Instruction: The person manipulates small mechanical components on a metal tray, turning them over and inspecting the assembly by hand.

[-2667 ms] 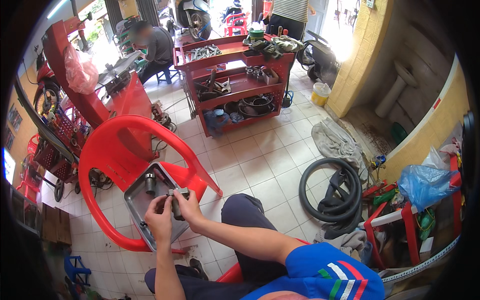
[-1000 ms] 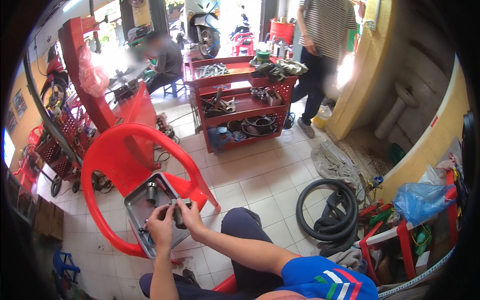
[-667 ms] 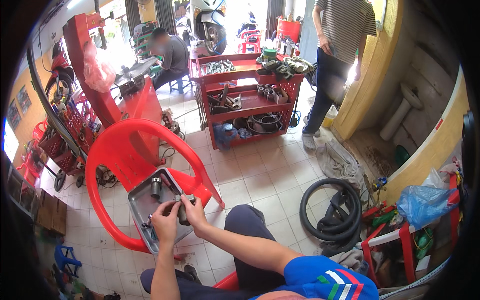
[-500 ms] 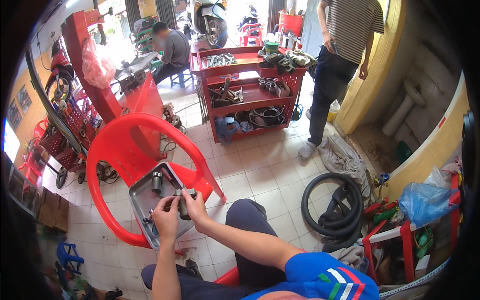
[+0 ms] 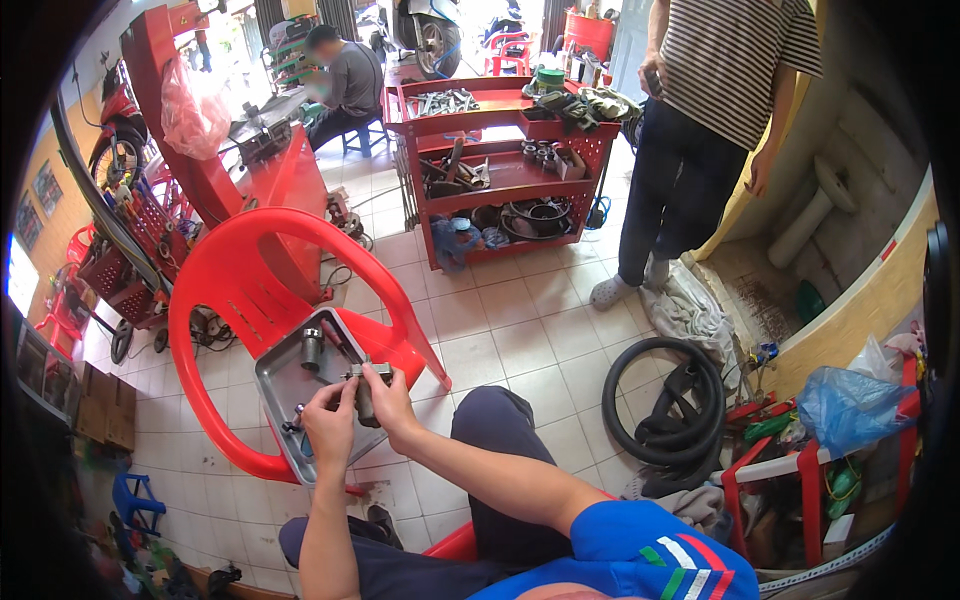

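My right hand (image 5: 391, 402) is closed around a grey metal part (image 5: 365, 408) with a blocky top and a rounded lower body; its exact kind is unclear. Against its left side, the fingers of my left hand (image 5: 328, 420) are pinched together, and whatever is between them is too small to make out. Both hands are over the right side of a metal tray (image 5: 268, 385) on a red plastic chair (image 5: 192, 395). Inside the tray stands a dark and silver cylindrical part (image 5: 313, 352). A small metal piece (image 5: 297, 420) lies near my left hand, partly hidden.
Beyond the chair stands a red tool trolley (image 5: 500, 205) loaded with tools and parts. A person (image 5: 690, 150) in a striped shirt stands beside it; another person (image 5: 350, 85) sits farther back. Black rubber tubes (image 5: 618, 420) lie on the tiles to my right, near a rack (image 5: 735, 500).
The standing person has come nearer and shifted right. My view has moved slightly. Both hands stay at the metal part, with the left fingers slightly shifted.
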The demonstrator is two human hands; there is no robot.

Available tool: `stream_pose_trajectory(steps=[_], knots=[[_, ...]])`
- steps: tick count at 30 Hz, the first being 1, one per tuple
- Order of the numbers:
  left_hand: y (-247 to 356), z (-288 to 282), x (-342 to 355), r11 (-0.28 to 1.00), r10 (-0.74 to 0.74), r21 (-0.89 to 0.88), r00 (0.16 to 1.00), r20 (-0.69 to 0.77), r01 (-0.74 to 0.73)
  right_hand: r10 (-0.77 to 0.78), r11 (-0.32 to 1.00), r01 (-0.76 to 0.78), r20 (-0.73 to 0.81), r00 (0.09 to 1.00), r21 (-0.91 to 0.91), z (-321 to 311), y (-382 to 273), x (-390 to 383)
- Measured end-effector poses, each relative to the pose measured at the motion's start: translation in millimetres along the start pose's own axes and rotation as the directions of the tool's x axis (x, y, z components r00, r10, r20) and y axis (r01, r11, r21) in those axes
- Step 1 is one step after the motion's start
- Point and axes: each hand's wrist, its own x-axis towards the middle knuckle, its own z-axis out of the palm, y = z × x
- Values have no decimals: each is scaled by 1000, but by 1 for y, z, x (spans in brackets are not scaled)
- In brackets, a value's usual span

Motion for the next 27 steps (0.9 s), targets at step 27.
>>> stream_pose_trajectory(steps=[27], knots=[[14,0,-6,992,126,-2,991,-40,-126,-41,999,41,5,999,-33,-2,13,11]])
